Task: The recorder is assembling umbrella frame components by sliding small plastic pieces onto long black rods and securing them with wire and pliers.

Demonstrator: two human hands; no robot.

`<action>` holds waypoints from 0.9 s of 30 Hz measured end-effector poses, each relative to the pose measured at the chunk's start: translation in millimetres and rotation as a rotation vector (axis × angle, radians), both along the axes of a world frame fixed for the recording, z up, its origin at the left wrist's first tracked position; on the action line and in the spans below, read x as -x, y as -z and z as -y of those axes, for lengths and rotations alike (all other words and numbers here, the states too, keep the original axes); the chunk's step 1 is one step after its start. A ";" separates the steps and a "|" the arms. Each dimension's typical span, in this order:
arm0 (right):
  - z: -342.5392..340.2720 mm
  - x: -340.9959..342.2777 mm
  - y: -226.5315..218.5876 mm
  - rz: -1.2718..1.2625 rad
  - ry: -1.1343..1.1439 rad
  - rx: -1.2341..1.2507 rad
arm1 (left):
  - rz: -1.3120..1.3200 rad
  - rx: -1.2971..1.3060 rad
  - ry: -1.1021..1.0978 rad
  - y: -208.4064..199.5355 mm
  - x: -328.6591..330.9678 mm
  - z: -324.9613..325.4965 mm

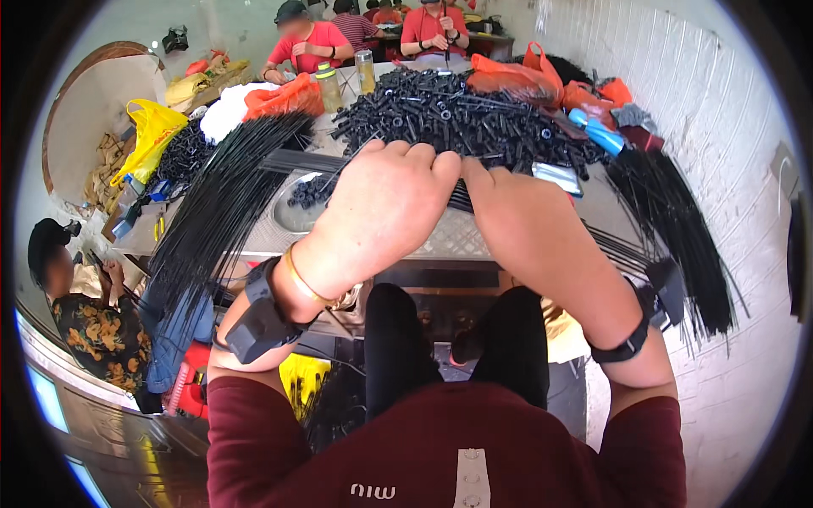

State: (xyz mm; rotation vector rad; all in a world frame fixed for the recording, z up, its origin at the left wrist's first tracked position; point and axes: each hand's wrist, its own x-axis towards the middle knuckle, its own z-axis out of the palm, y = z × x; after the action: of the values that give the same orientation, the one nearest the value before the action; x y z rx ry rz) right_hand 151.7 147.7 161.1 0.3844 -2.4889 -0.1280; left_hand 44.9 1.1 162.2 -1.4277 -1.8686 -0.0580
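The left hand (394, 207) bends over a bundle of thin black rods (306, 162), its fingers curled down and pressed together side by side, closed on the rods, with their tips out of sight. The right hand (527, 218) leans in from the other side, its nearest finger almost meeting the left fist; its other fingers fold away behind the back of the hand, so I cannot tell how tightly they close. The bundle runs crosswise under both sets of fingers — a short stretch shows in the gap between them, and one end juts out well past the left fingers. Dark rods also show beyond the right wrist, though whether they belong to the same bundle I cannot tell. Just left of the left fingers, on the near side, a metal tray (283, 222) holds small black parts (310, 193). Straight beyond the fingers spreads a large pile of short black tubes (461, 118), with a shiny flat packet (557, 178) near the right fingers and a blue object (597, 131) farther to their right. Long black rods lie in a thick heap (229, 195) well to the left of the fingers, and in another heap (677, 233) well to the right — both spilling over the table (415, 237) edge.
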 end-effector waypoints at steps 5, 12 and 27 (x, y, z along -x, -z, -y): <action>4.7 2.3 22.1 -0.037 -0.086 0.116 | 0.020 -0.128 0.360 1.7 -40.4 30.4; 8.7 12.1 49.2 0.542 -0.319 0.881 | 1.079 -0.217 0.526 53.0 11.5 64.2; -89.3 -5.0 62.8 0.534 -0.214 0.878 | 1.880 -0.099 0.461 181.7 -39.5 -56.6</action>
State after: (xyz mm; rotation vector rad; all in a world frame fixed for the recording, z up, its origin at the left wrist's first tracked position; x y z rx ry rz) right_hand 156.7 237.0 98.3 0.3158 -2.6654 1.2493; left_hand 84.3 57.7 -19.5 -1.7562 -2.5173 -2.3341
